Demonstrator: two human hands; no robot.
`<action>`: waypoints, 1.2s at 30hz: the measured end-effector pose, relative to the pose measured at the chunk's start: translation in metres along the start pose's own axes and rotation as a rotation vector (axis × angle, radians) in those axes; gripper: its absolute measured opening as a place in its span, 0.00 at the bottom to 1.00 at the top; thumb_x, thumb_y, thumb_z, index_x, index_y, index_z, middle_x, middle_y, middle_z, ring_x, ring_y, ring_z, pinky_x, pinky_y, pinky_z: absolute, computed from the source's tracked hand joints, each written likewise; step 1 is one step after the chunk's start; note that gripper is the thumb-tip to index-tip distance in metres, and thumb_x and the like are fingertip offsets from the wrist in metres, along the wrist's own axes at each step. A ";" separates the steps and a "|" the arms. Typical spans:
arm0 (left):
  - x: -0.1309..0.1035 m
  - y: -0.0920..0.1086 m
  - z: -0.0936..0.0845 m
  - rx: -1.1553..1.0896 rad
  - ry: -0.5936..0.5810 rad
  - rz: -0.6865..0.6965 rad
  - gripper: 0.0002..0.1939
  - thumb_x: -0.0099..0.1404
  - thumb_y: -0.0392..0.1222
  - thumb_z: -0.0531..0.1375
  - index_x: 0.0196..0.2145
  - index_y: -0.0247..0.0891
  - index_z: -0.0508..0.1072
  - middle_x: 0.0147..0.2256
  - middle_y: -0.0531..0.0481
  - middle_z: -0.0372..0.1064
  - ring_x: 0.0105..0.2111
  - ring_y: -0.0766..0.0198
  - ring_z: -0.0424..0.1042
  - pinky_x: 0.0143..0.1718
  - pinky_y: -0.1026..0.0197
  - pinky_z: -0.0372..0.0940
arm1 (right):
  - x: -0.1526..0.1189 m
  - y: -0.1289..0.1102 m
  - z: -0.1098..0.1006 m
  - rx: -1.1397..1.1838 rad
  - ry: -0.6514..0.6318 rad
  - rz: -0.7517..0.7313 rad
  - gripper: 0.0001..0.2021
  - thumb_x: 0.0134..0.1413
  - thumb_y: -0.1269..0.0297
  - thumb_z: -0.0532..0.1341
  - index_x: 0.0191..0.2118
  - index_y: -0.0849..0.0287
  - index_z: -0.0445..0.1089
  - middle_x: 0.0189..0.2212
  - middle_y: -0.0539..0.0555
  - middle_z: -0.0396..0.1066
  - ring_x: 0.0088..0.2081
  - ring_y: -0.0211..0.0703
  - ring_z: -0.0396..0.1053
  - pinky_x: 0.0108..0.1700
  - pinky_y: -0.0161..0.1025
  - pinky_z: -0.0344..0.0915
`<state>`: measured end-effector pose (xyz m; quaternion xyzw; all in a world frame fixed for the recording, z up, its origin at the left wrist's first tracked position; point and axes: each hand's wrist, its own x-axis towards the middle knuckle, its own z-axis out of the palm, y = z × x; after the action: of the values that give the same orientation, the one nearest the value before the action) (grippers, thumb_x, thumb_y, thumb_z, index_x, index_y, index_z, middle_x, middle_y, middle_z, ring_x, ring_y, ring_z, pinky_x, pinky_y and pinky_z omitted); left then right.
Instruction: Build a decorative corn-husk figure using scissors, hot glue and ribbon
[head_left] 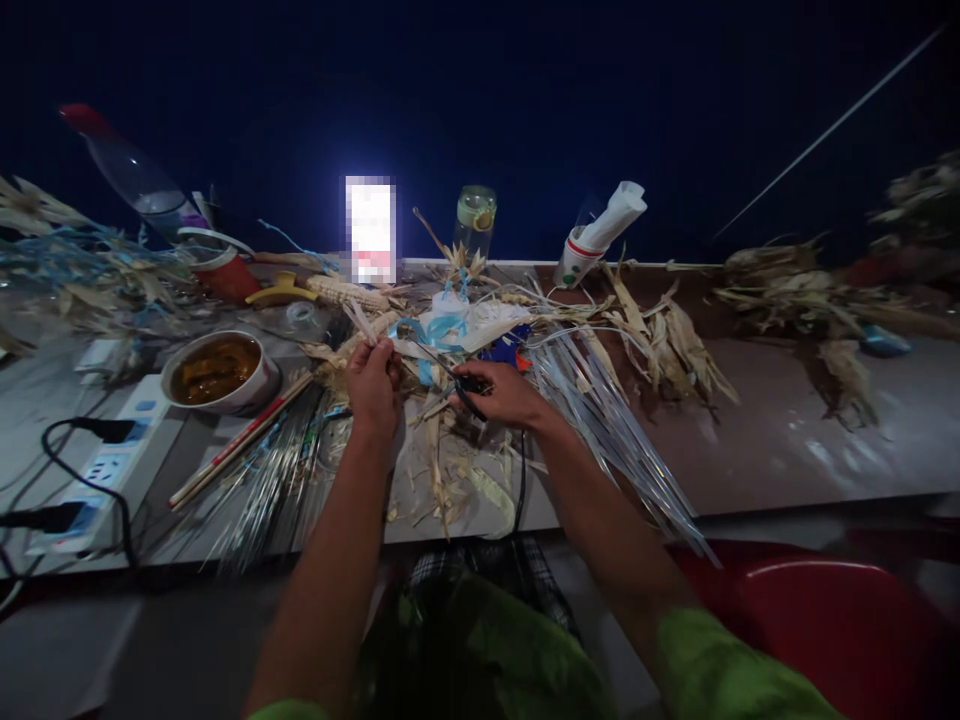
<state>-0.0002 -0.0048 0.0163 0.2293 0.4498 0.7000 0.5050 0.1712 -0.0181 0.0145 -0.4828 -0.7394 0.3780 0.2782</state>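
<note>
My left hand pinches a pale strip of corn husk, its end sticking up above the fingers. In my right hand are scissors with dark handles; their blades point left toward the left hand. Whether the blades touch the husk I cannot tell. Just beyond both hands lie a light blue ribbon and more pale husk. Scraps of dry husk are scattered on the table below the hands.
Clear thin rods lie right, thin metal wires left. A bowl of brown liquid stands beside a power strip. Behind are a corn cob, a lit screen, a bottle and a paper cup.
</note>
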 end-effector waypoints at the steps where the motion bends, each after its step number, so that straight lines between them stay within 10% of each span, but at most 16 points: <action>1: 0.000 0.000 0.000 0.006 0.001 -0.004 0.07 0.48 0.38 0.60 0.24 0.36 0.64 0.15 0.60 0.58 0.12 0.77 0.54 0.14 0.73 0.50 | 0.000 0.000 0.000 0.002 0.001 0.002 0.22 0.41 0.53 0.63 0.43 0.59 0.71 0.37 0.54 0.73 0.37 0.42 0.70 0.41 0.39 0.64; 36: 0.005 0.000 -0.003 -0.013 0.008 -0.002 0.09 0.49 0.39 0.61 0.24 0.37 0.61 0.16 0.61 0.58 0.10 0.79 0.50 0.13 0.73 0.48 | 0.002 -0.007 -0.003 0.249 0.073 0.102 0.18 0.40 0.56 0.62 0.38 0.62 0.70 0.27 0.50 0.70 0.28 0.36 0.66 0.33 0.34 0.62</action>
<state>-0.0046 -0.0014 0.0141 0.2225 0.4476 0.7034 0.5053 0.1697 -0.0171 0.0219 -0.4952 -0.6504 0.4625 0.3432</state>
